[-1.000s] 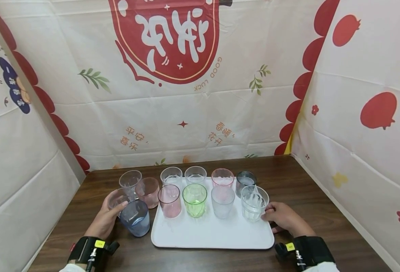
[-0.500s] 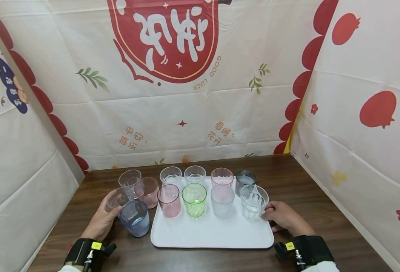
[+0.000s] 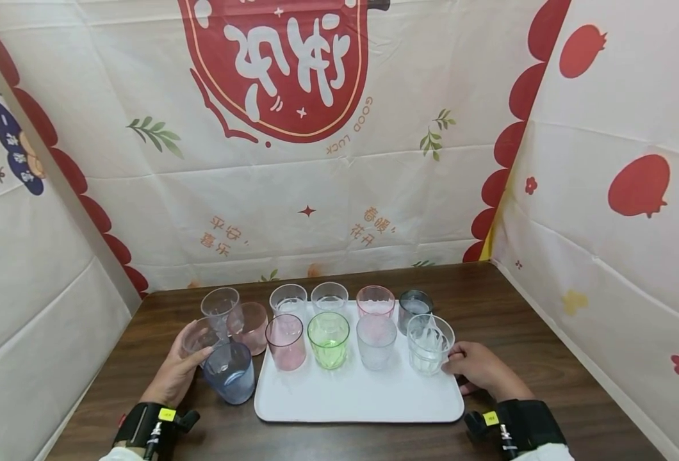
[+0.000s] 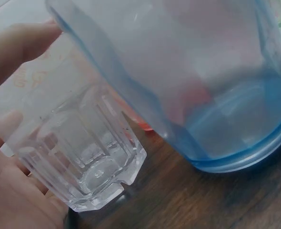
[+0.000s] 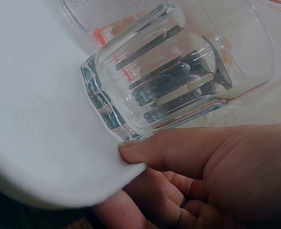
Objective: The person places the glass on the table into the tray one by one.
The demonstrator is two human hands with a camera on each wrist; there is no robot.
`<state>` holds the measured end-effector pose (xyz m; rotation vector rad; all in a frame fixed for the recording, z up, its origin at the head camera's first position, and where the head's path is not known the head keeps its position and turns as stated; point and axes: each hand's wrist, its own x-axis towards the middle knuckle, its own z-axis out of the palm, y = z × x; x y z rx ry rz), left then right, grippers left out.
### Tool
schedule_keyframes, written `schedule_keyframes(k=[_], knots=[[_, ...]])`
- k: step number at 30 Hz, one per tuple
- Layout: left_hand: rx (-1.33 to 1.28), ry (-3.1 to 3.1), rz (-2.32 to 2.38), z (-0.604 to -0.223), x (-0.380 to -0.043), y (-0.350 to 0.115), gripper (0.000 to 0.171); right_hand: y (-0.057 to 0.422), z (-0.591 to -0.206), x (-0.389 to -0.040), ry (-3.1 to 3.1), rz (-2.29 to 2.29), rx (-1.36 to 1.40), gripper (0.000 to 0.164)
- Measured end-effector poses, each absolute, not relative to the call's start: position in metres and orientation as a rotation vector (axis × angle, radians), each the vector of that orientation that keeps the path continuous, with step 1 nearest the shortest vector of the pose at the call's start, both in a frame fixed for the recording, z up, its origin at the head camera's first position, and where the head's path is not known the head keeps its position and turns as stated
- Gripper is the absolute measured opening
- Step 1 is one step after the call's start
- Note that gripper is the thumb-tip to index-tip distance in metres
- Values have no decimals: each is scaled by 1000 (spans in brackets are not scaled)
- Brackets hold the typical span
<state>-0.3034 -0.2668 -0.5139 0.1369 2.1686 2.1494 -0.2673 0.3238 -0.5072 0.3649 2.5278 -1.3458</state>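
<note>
At the left of the table, my left hand (image 3: 169, 374) holds a clear faceted glass (image 4: 88, 162), the thumb on the near side and the fingers round the far side. A blue glass (image 3: 231, 378) stands right beside it, close to my thumb and large in the left wrist view. My right hand (image 3: 480, 366) pinches the right edge of a white tray (image 3: 357, 402), thumb on top and fingers beneath. Just beyond that thumb, a clear fluted glass (image 5: 155, 81) stands on the tray. A pink glass (image 3: 286, 349), a green glass (image 3: 330, 346) and a frosted glass (image 3: 377, 349) share its row.
Behind that row stand two clear glasses, a pink-rimmed glass (image 3: 376, 302) and a dark grey glass (image 3: 415, 308). Left of the tray are another pink glass (image 3: 253, 330) and a clear glass (image 3: 221, 307). Printed cloth walls (image 3: 316, 179) border the wooden table (image 3: 535, 320).
</note>
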Motion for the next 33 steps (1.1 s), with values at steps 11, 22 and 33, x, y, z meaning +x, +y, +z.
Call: schedule_keyframes(k=[11,22,33], knots=[[227,2214,2254,-522,-312,-259,88,322,-507,-268,2542,-1314,375,34],[192,2273,2269,-525,-306,-261,84,321,-508,-267,2551,-1324,354,33],[151,2278,2309,-518,-280,-287,73,324,-507,-267,2532,-1344,337,38]])
